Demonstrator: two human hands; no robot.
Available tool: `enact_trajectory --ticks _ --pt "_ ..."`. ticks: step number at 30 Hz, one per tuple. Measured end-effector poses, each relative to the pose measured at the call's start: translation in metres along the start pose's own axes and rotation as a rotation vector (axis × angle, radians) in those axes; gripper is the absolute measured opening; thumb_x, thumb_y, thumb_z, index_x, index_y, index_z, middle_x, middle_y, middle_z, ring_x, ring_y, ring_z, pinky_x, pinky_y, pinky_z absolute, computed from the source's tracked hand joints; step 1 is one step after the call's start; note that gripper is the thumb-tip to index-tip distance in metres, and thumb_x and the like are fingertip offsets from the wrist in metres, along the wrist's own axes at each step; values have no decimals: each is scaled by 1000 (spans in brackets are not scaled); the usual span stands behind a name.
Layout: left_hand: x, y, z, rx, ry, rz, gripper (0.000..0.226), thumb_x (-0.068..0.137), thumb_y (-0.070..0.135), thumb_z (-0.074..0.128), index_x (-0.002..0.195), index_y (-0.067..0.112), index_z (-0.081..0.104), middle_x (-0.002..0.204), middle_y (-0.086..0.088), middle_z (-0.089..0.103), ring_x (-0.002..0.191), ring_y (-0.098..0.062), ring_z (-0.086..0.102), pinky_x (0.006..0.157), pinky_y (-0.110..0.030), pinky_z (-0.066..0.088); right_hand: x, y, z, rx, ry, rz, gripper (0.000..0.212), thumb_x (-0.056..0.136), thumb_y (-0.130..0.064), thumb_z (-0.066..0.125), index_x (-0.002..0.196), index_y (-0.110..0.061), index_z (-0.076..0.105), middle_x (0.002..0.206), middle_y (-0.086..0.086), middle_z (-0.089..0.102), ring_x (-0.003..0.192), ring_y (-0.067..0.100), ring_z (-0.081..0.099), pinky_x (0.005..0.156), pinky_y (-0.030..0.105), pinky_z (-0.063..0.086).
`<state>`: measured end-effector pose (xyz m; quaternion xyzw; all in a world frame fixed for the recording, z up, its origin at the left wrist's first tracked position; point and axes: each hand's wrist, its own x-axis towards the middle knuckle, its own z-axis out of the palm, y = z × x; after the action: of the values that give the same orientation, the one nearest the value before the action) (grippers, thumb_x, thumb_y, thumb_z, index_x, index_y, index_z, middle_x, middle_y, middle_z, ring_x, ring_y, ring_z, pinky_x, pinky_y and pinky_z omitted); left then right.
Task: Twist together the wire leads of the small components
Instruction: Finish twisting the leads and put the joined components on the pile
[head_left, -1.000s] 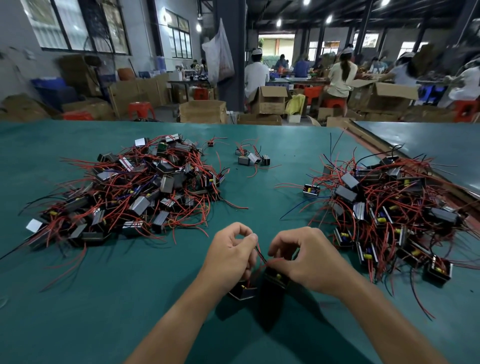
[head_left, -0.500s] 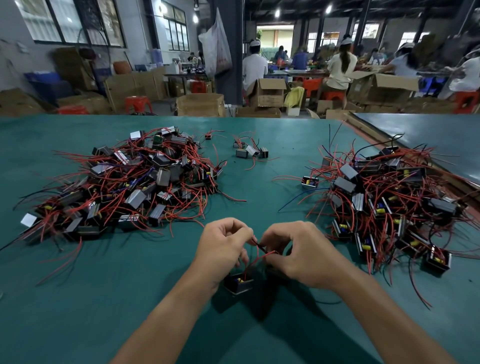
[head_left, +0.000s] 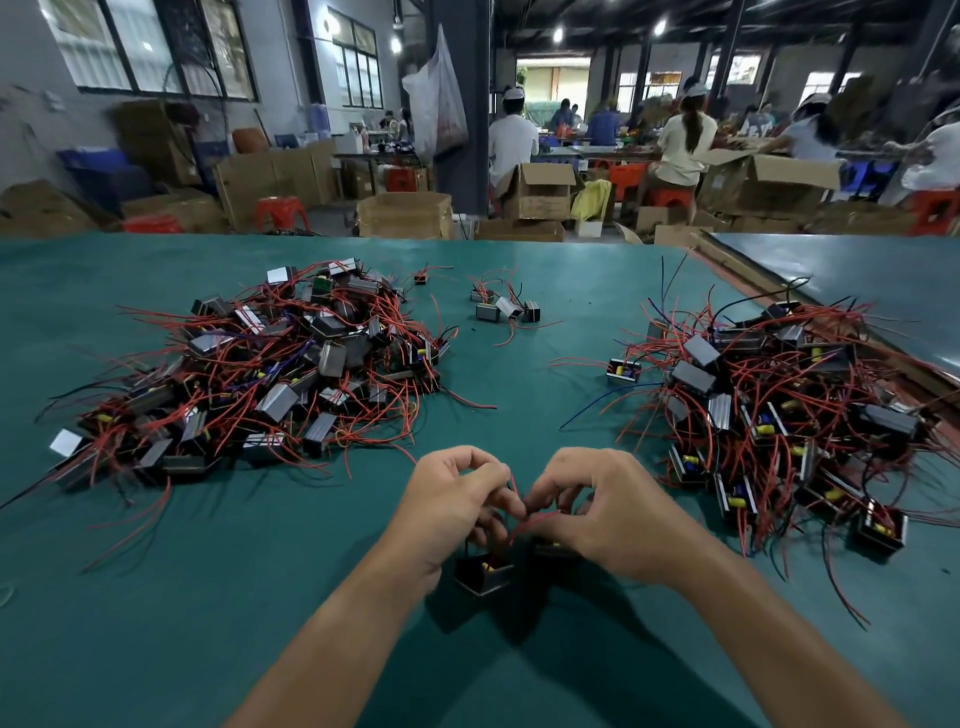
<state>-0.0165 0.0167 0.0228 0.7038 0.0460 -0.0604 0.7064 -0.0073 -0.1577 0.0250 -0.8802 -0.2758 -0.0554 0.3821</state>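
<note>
My left hand (head_left: 453, 501) and my right hand (head_left: 608, 512) meet over the green table, fingertips close together. Both pinch thin red wire leads (head_left: 524, 517) that rise between them. A small black component (head_left: 483, 571) with a yellow part hangs just below my left hand. A second dark component (head_left: 548, 548) sits under my right hand, mostly hidden by the fingers.
A big heap of components with red leads (head_left: 260, 374) lies at the left, another heap (head_left: 779, 410) at the right. A few loose components (head_left: 501, 309) lie farther back. The green table (head_left: 156, 623) ends at a second table on the right. People and cardboard boxes fill the background.
Both hands stayed together at the same spot; the fingers shifted slightly around the red leads. The camera tilted a little, so the scene sits lower in view.
</note>
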Motion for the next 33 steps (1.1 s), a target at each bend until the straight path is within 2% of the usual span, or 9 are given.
enact_trajectory --ticks 5,10,13,17,21,24,26,30,33 --pt "2 -4 -2 106 159 94 12 90 2 54 81 11 54 53 -3 66 34 -14 45 39 -18 34 1 1 -5 100 60 54 12 79 -15 75 72 -20 68 66 -4 68 59 16 60 62 33 53" --pt "-6 -5 -8 704 411 500 23 76 22 69 90 33 55 73 17 64 57 -7 58 61 -29 48 2 -1 -5 121 75 86 21 92 -19 65 70 -19 65 57 -8 62 50 5 50 53 28 44" --pt "-14 6 -7 554 259 651 7 74 22 69 76 26 64 68 11 65 56 -6 56 57 -21 44 3 -1 -5 138 96 100 24 94 -20 63 70 -18 67 53 -13 59 48 5 49 52 26 42" --pt "-25 15 -2 328 -57 516 19 81 30 62 70 16 69 62 -3 69 50 -11 58 51 -26 46 3 2 -6 134 140 109 17 88 -15 68 72 -19 70 55 -12 58 51 6 49 54 27 43" --pt "-28 22 -12 323 -274 397 29 73 46 69 82 18 72 76 -4 75 71 -13 69 63 -21 51 4 7 -8 167 175 122 16 86 -12 69 74 -22 70 60 -2 64 53 12 55 57 36 50" --pt "-26 24 -28 432 -466 320 30 68 28 82 95 22 73 91 0 76 89 -13 71 83 -29 55 6 10 -7 231 204 133 16 89 -13 67 76 -22 70 60 3 64 48 10 57 51 31 49" --pt "-25 25 -34 491 -504 328 23 72 8 81 93 18 76 92 -1 77 91 -13 71 90 -30 54 5 11 -6 237 215 153 13 89 -16 68 79 -24 71 58 9 62 48 11 57 53 39 52" --pt "-26 24 -39 549 -554 322 37 77 -18 58 94 8 76 91 -1 77 90 -10 70 86 -19 51 4 10 -7 252 198 164 16 89 -14 67 76 -22 73 55 1 63 47 8 57 51 35 51" --pt "-24 25 -44 579 -583 311 73 56 -32 27 102 0 73 101 -6 76 103 -8 68 91 -11 45 4 9 -9 228 186 175 18 90 -12 66 74 -19 72 60 -6 67 46 7 58 51 20 44"
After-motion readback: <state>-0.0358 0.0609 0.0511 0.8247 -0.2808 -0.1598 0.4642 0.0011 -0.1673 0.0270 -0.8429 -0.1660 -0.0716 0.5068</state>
